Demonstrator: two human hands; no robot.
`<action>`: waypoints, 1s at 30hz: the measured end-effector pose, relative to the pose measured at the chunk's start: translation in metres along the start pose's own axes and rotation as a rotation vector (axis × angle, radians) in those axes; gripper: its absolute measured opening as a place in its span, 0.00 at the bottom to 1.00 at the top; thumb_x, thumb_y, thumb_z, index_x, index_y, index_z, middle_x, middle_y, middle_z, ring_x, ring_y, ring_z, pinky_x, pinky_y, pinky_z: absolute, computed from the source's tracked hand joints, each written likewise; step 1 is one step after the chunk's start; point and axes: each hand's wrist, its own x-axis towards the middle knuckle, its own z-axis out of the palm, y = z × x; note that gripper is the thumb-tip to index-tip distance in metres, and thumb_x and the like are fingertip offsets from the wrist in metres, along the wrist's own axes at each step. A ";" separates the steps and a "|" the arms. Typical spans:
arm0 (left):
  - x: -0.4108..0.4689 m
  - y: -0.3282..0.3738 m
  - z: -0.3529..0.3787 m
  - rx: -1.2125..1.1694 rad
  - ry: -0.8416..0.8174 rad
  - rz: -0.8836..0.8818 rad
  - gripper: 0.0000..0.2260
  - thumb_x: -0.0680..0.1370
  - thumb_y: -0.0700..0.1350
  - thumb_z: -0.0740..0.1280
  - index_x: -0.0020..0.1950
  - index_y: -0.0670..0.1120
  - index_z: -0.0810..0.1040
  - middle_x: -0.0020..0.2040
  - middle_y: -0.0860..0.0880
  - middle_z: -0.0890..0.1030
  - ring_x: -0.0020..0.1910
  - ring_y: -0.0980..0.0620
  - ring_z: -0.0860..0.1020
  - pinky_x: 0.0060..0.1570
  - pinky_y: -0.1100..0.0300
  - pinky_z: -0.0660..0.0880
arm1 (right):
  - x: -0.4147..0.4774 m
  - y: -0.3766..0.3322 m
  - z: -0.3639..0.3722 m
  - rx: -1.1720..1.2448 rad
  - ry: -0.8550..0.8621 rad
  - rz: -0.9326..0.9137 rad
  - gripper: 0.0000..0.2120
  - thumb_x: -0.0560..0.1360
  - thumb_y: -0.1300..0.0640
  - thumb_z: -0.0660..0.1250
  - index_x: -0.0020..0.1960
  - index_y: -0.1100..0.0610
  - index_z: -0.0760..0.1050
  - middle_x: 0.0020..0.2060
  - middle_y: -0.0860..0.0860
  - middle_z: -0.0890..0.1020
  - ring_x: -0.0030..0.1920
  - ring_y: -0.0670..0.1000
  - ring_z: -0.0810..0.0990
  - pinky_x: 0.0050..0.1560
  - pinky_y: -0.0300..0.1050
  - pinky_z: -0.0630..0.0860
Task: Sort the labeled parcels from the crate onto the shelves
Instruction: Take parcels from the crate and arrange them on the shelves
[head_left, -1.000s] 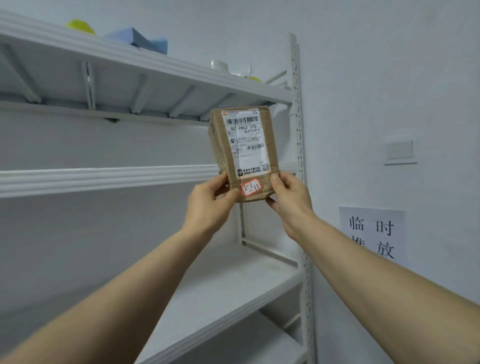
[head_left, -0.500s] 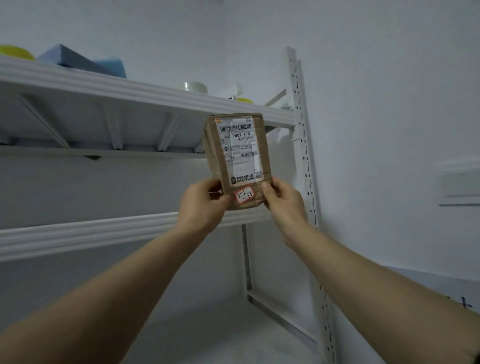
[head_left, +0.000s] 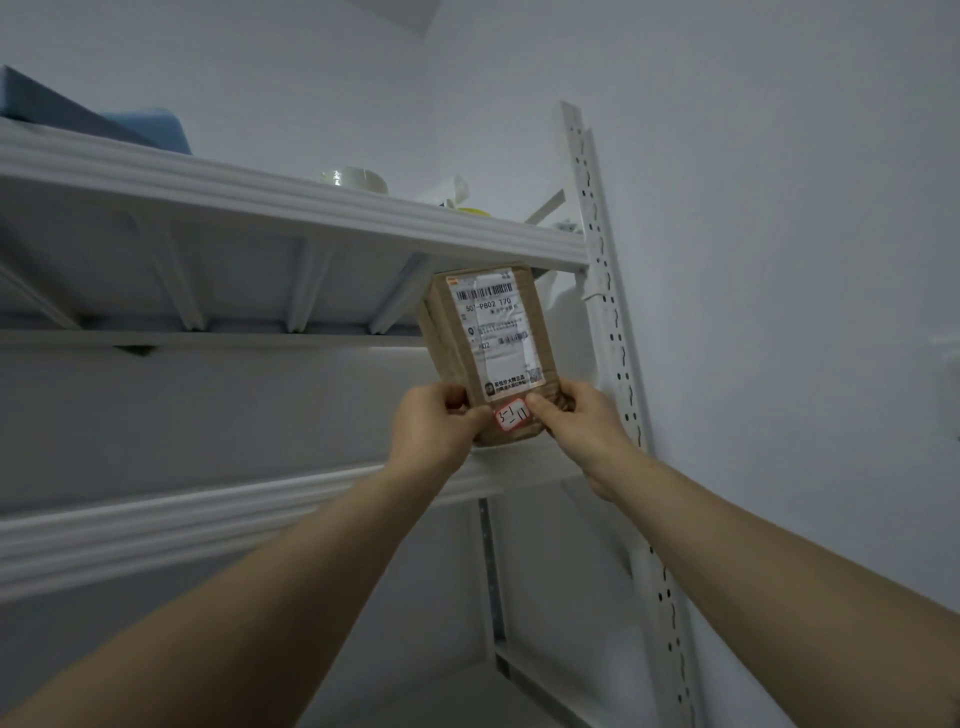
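Blue box (head_left: 148, 130) noted at left end of top shelf (head_left: 311, 200); tape roll (head_left: 356, 179) mid-edge; yellow item (head_left: 472, 211) near right corner.

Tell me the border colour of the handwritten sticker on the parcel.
Red border, white inside, on the sticker of the parcel; head view shows it best.

Your parcel (head_left: 488, 358) is brown cardboard or kraft paper, matt, and creased at its near end. Its white label (head_left: 498, 332) is smooth paper with a faint gloss. The small sticker (head_left: 511, 415) below it is matt white paper with a red rim. The shelves (head_left: 311, 205) in front of you look like white painted metal, smooth with a dull sheen, and so does the slotted post (head_left: 608, 312) on the right. The wall (head_left: 779, 260) is matt white paint. Up on the top shelf, the tape roll (head_left: 356, 179) looks glossy and plastic.
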 end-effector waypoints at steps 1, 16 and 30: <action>0.004 -0.003 0.006 0.031 -0.002 0.005 0.06 0.75 0.40 0.70 0.50 0.43 0.83 0.44 0.48 0.84 0.46 0.49 0.82 0.53 0.50 0.78 | 0.006 0.006 -0.001 -0.011 -0.002 0.009 0.13 0.77 0.57 0.67 0.60 0.59 0.74 0.50 0.52 0.82 0.52 0.51 0.80 0.59 0.51 0.76; 0.065 -0.025 0.087 0.446 0.027 0.041 0.09 0.74 0.44 0.71 0.48 0.39 0.82 0.44 0.43 0.82 0.46 0.43 0.80 0.43 0.54 0.76 | 0.080 0.070 -0.028 -0.326 -0.054 -0.013 0.20 0.75 0.55 0.69 0.65 0.57 0.70 0.58 0.52 0.80 0.58 0.53 0.78 0.62 0.54 0.73; 0.082 -0.033 0.112 0.482 0.017 -0.045 0.08 0.75 0.43 0.69 0.47 0.38 0.81 0.46 0.40 0.82 0.48 0.40 0.79 0.45 0.53 0.75 | 0.105 0.084 -0.027 -0.628 -0.088 0.026 0.18 0.77 0.52 0.65 0.64 0.56 0.67 0.57 0.52 0.79 0.57 0.55 0.78 0.61 0.51 0.71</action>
